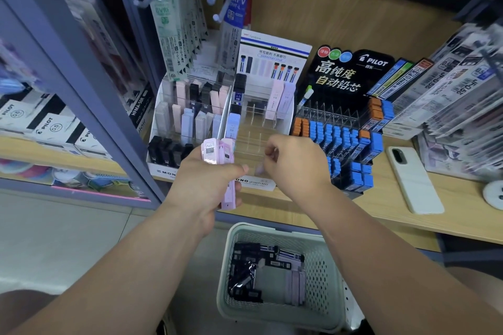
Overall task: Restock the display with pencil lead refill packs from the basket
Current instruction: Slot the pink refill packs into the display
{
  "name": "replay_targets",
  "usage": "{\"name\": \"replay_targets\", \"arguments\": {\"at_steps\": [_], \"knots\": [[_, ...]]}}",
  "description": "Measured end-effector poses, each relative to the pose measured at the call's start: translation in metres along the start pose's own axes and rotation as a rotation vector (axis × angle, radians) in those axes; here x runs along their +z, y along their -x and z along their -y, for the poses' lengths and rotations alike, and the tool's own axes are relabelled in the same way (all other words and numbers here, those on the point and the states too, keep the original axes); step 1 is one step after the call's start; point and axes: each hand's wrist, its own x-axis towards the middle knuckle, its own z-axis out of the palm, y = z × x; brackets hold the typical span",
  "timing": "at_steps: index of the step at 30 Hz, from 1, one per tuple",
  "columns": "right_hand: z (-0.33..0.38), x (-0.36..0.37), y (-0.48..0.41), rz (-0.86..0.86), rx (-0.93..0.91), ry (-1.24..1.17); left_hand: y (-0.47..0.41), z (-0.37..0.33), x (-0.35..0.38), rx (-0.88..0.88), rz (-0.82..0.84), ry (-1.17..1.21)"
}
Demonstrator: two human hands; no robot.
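We grip bundle of pink plastic lead refill packs (217,160) in left hand (206,185), fingers clamped; right hand (294,163) pinched together over clear acrylic display tray (253,128); more packs in pale green perforated basket (324,275) below.

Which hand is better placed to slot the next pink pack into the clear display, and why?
Right. The right hand hovers at the clear display's empty front slots, fingers pinched, apparently free. The left hand is busy, its grip closed around the pink packs, so it serves best as the supply.
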Motion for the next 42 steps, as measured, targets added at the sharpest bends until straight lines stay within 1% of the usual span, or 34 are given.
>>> {"name": "replay_targets", "arguments": {"at_steps": [2, 6, 8, 13, 20, 21, 22, 23, 24, 25, 26, 27, 28, 30, 33, 37, 39, 42], "knots": [[-0.004, -0.002, 0.001, 0.009, -0.015, 0.001, 0.000, 0.000, 0.000, -0.001, 0.001, 0.001], [-0.015, 0.000, 0.000, -0.058, -0.094, 0.029, 0.000, 0.000, -0.001, -0.005, 0.009, -0.002], [-0.017, 0.002, -0.002, -0.060, -0.150, 0.062, 0.001, 0.000, -0.002, -0.006, 0.016, -0.007], [-0.019, 0.011, -0.004, -0.108, -0.281, 0.057, 0.002, 0.000, -0.002, -0.014, 0.076, -0.023], [-0.022, 0.016, -0.010, -0.189, -0.282, 0.154, 0.004, 0.001, 0.003, -0.037, 0.167, -0.021], [-0.021, 0.014, -0.009, -0.219, -0.281, 0.117, 0.004, 0.001, 0.003, -0.039, 0.176, -0.019], [-0.017, 0.008, -0.006, -0.249, -0.260, 0.026, 0.004, 0.001, 0.003, -0.041, 0.188, -0.018], [-0.012, -0.001, -0.003, -0.259, -0.206, -0.117, 0.004, 0.001, 0.004, -0.042, 0.205, -0.019], [-0.006, -0.011, 0.001, -0.231, -0.125, -0.300, 0.005, 0.001, 0.005, -0.040, 0.226, -0.024], [0.000, -0.022, 0.004, -0.154, -0.029, -0.512, 0.005, 0.001, 0.005, -0.034, 0.243, -0.034], [0.004, -0.031, 0.007, -0.035, 0.061, -0.717, 0.005, 0.001, 0.006, -0.024, 0.255, -0.048], [0.008, -0.038, 0.010, 0.082, 0.126, -0.870, 0.005, 0.002, 0.007, -0.012, 0.258, -0.064], [0.011, -0.042, 0.013, 0.171, 0.164, -0.952, 0.005, 0.003, 0.008, -0.001, 0.256, -0.081], [0.014, -0.042, 0.017, 0.259, 0.205, -0.994, 0.006, 0.004, 0.011, 0.020, 0.256, -0.107], [0.018, -0.037, 0.022, 0.261, 0.281, -1.002, 0.006, 0.006, 0.015, 0.041, 0.261, -0.112], [0.017, -0.040, 0.025, 0.303, 0.368, -1.184, 0.006, 0.007, 0.015, 0.033, 0.266, -0.104], [0.016, -0.041, 0.025, 0.317, 0.366, -1.174, 0.006, 0.007, 0.014, 0.033, 0.269, -0.105], [0.013, -0.038, 0.024, 0.290, 0.369, -1.071, 0.006, 0.006, 0.015, 0.031, 0.271, -0.070]]}}
